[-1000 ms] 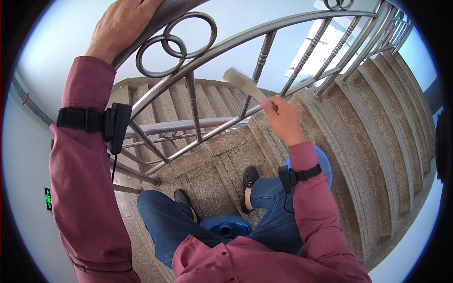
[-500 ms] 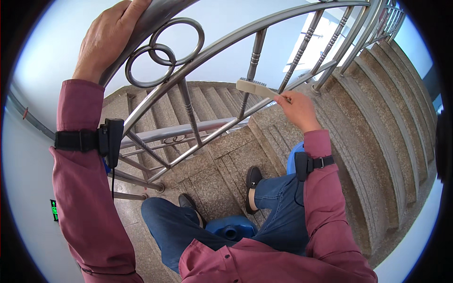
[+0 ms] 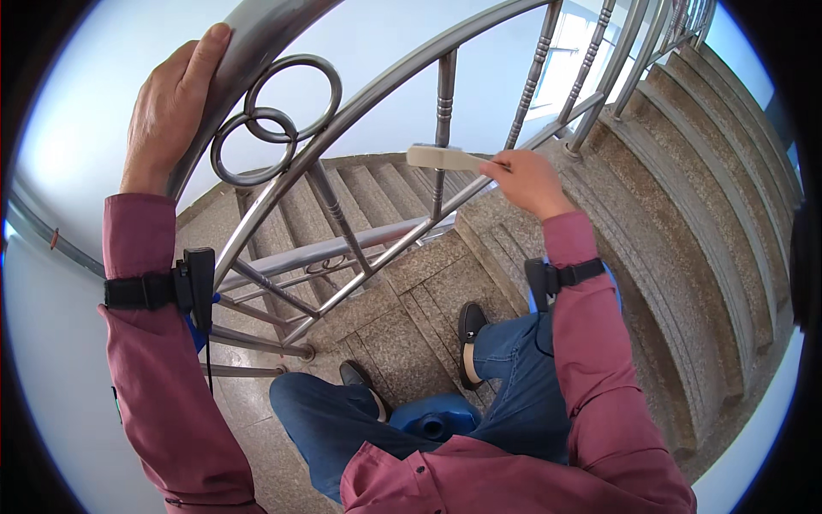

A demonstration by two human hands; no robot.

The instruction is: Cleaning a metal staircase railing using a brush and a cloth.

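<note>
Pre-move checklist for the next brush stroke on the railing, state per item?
1. Right hand grips the brush: ok.
2. Left hand steadies on the handrail: ok.
3. Brush touching the baluster: cannot tell; it overlaps the post, but contact is unclear.
4. Both shoes on the landing, not on a step edge: ok.
5. Blue container between the legs, clear of the feet: cannot tell.

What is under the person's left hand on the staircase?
The left hand rests on the metal handrail, fingers curled over its top. Below it sit two metal rings of the railing. The palm's contact with the rail is hidden.
</note>
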